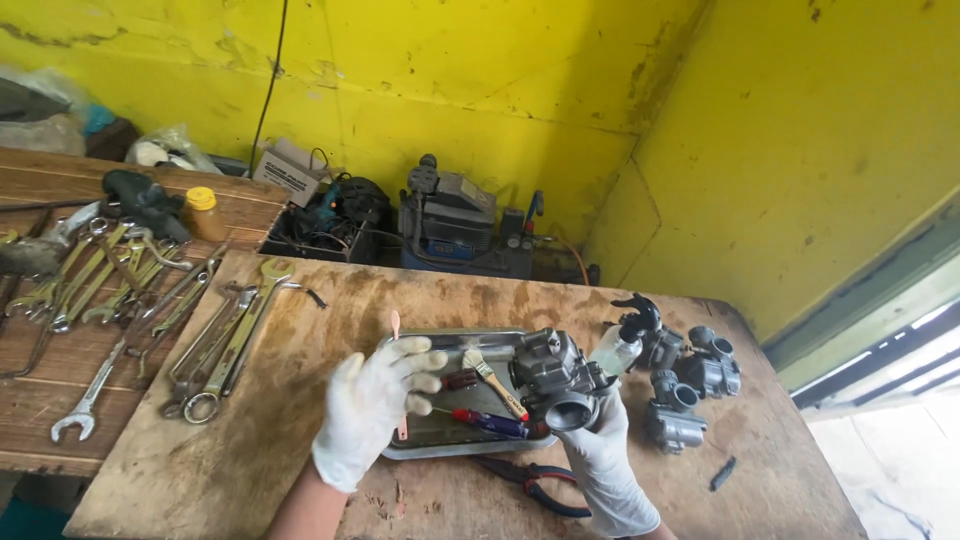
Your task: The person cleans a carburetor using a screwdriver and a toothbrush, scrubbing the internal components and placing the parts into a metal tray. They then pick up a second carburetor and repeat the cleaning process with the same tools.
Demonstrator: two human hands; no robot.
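My right hand [605, 465], in a white glove, grips a grey metal carburetor [553, 378] from below and holds it over the right end of a shallow metal tray [432, 445]. My left hand [378, 400], also gloved, hovers with its fingers spread above the tray's left side and holds nothing. In the tray lie a small paintbrush [492, 380], a screwdriver with a red and blue handle [487, 422] and a pink-handled toothbrush [397, 330].
Other carburetor bodies [688, 385] and a spray bottle with a black trigger [622, 345] stand to the right of the tray. Pliers [530, 483] lie in front of it. Several wrenches [215, 345] cover the wooden board's left side and the bench beyond. A compressor [450, 225] sits by the yellow wall.
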